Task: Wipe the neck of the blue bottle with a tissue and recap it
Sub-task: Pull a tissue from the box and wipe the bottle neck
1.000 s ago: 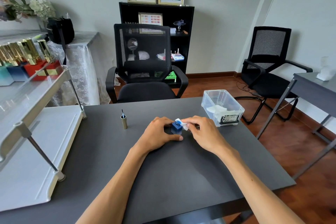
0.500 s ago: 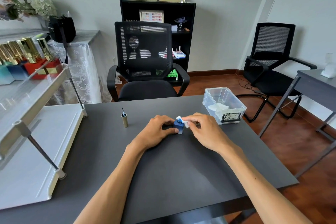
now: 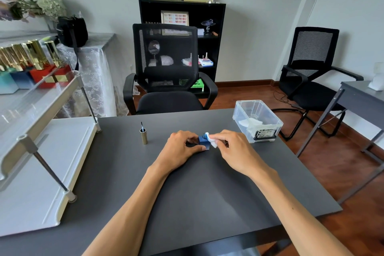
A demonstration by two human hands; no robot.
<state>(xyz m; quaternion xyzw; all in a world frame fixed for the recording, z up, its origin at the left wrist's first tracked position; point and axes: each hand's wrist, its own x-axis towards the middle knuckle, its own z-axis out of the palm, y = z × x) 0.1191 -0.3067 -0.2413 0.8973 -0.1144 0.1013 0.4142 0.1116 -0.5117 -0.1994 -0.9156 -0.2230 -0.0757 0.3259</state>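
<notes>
Gripping blue bottle (image 3: 202, 141) and tissue (image 3: 212, 141), hands mid-table (image 3: 187, 203), edges well apart.

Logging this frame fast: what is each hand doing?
Left hand: closed on the blue bottle.
Right hand: pinching the tissue at its neck.

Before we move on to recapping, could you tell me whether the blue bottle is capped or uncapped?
Uncapped. The blue bottle shows a bare neck, and its gold cap stands apart on the table, brush pointing up.
</notes>
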